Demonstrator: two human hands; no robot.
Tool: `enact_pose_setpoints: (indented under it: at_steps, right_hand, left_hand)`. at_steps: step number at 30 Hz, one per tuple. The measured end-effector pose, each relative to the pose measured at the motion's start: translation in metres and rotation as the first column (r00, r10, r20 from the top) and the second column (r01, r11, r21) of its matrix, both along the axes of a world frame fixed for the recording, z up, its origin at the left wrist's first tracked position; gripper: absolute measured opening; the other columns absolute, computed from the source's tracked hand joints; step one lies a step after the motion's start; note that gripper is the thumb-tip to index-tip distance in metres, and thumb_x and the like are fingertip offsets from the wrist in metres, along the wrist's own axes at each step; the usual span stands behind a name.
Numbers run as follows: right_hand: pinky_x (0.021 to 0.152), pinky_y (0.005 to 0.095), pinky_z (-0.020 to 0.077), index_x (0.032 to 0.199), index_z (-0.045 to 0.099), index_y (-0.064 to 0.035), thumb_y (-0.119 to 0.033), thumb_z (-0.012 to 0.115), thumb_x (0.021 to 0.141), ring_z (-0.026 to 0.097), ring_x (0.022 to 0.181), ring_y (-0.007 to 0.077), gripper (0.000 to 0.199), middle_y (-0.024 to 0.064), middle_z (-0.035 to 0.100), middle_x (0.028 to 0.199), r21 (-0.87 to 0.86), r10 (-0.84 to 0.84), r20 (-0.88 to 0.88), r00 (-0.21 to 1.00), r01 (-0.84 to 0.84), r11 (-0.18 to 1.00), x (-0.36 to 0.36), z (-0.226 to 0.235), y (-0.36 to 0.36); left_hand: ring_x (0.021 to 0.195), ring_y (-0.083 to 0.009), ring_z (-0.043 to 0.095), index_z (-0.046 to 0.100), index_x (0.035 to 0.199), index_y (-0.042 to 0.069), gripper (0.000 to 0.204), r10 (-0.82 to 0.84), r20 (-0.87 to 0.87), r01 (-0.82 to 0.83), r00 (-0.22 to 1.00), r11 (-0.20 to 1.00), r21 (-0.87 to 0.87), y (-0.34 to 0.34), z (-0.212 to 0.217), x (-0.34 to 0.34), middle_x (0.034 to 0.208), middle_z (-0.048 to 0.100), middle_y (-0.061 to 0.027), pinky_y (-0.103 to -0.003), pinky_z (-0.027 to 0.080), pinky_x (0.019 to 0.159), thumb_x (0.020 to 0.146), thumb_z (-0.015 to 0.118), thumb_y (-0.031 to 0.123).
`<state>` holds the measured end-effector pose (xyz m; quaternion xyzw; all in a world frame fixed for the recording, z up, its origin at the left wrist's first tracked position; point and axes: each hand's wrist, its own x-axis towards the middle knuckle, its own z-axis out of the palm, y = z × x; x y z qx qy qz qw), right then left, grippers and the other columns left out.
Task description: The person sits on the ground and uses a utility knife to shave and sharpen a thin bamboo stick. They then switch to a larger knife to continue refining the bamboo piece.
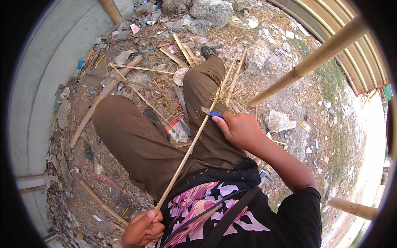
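A long, thin bamboo strip (185, 158) slants across my lap, from low on the left to beyond my right knee. My left hand (143, 230) is closed around its near end, beside my hip. In my closed right hand (242, 129) is a knife with a blue handle (216, 114). Its short, brownish blade (205, 110) lies against or just beside the strip, over my right thigh; I cannot tell whether it touches. Fine pale shavings (215, 96) cling to the strip and my brown trousers (128, 138) just past the blade.
A thick bamboo pole (306, 62) slants in from the upper right. Another bamboo length (97, 105) lies left of my knee. Split bamboo pieces (173, 56) are scattered ahead, near a large rock (213, 12). A grey wall (37, 91) stands at left; litter covers the ground.
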<state>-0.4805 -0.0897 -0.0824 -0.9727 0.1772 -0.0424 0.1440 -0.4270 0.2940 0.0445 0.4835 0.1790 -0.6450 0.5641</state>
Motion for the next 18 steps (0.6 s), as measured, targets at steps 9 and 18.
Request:
enact_pose_setpoints:
  at_steps: [9, 18]
  right_hand:
    - [0.049, 0.0469, 0.0510, 0.073, 0.063, -0.0057, -0.050, 0.048, 0.102, 0.065, 0.053, 0.0377, 0.055, 0.0167, 0.061, 0.056, -0.017, 0.058, 0.023, 0.998, -0.058, 0.998, -0.004, 0.005, -0.005]
    - [0.051, 0.0497, 0.0497, 0.078, 0.064, -0.0062, -0.051, 0.050, 0.100, 0.062, 0.053, 0.0402, 0.052, 0.0180, 0.060, 0.056, 0.120, -0.085, -0.022, 0.996, 0.087, 0.989, -0.005, -0.003, -0.009]
  left_hand:
    - [0.045, -0.0031, 0.022, 0.041, 0.091, 0.009, 0.034, -0.070, 0.100, 0.069, 0.993, 0.997, 0.019, -0.004, 0.013, -0.005, 0.056, 0.030, 0.0045, -0.021, 0.019, 0.041, 0.110, 0.036, 0.038]
    - [0.045, -0.0031, 0.022, 0.041, 0.091, 0.009, 0.033, -0.111, 0.112, 0.107, 0.988, 0.993, 0.042, -0.008, 0.014, -0.009, 0.056, 0.030, 0.0046, -0.021, 0.020, 0.041, 0.109, 0.039, 0.037]
